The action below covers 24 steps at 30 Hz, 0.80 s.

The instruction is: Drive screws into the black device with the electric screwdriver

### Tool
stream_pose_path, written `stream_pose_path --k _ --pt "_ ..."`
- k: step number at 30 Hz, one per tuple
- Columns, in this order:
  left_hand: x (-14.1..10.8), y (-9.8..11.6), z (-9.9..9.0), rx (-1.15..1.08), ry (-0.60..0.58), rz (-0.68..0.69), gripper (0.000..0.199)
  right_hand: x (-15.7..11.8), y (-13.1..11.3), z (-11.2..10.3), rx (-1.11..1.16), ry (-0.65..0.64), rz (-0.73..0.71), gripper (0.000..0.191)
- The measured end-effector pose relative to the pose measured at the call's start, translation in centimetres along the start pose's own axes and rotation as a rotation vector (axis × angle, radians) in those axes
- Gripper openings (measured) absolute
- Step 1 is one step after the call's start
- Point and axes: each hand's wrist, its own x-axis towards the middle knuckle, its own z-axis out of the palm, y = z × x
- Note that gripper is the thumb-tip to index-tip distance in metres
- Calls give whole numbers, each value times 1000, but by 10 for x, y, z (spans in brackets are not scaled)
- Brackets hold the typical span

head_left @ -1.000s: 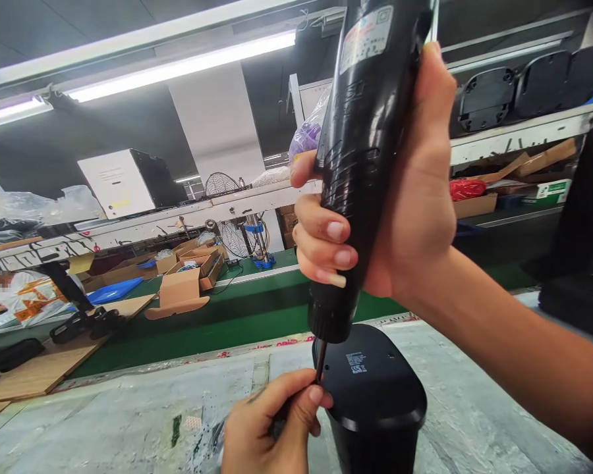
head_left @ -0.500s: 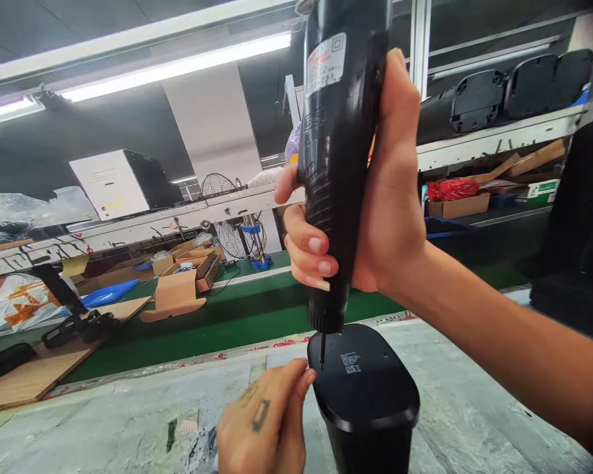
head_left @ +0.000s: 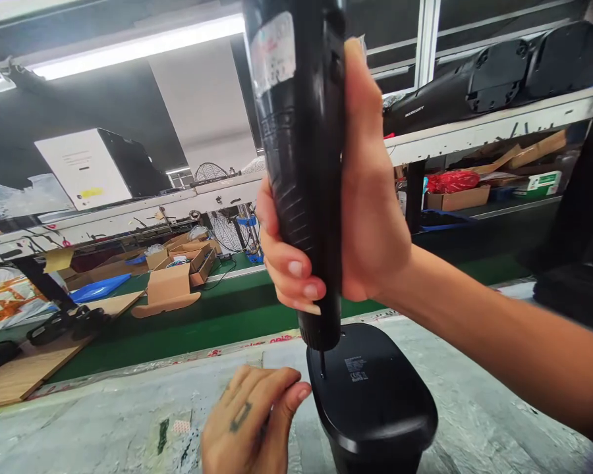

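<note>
My right hand (head_left: 360, 217) grips a black electric screwdriver (head_left: 301, 158) held upright, its bit pressed down onto the top of a black plastic housing (head_left: 375, 401) standing on the bench. That housing has a small white label near its top centre. My left hand (head_left: 247, 428) rests low beside the housing's left side, fingers curled together close to the bit; whether it pinches anything is hidden.
A green conveyor belt (head_left: 202, 322) runs behind the grey bench (head_left: 103, 421). Open cardboard boxes (head_left: 175, 276), a blue tray (head_left: 99, 288) and wooden boards (head_left: 24, 368) lie to the left. Shelves at the right hold more black housings (head_left: 494, 72). A dark object (head_left: 578, 250) stands at far right.
The screwdriver came down until its bit met the housing top. My left hand let go of the bit and dropped to the housing's side. The view shifted slightly left.
</note>
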Motion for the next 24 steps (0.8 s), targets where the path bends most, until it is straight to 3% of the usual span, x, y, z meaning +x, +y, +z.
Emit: stream_pose_path --k 5,9,15,20,24 --pt "3 -3 2 -66 -21 -80 11 6 0 5 -33 17 187 95" --pt "5 -1 1 -89 -13 -126 14 8 6 3 -6 -74 46 90" --pt "6 4 -3 -75 -23 -81 8 10 13 -4 -59 42 79 92" --pt "11 10 2 -56 -10 -60 7 0 -1 5 -89 82 -33 102" --pt "16 16 6 -45 -24 -13 6 -12 -18 16 -83 99 -80 96"
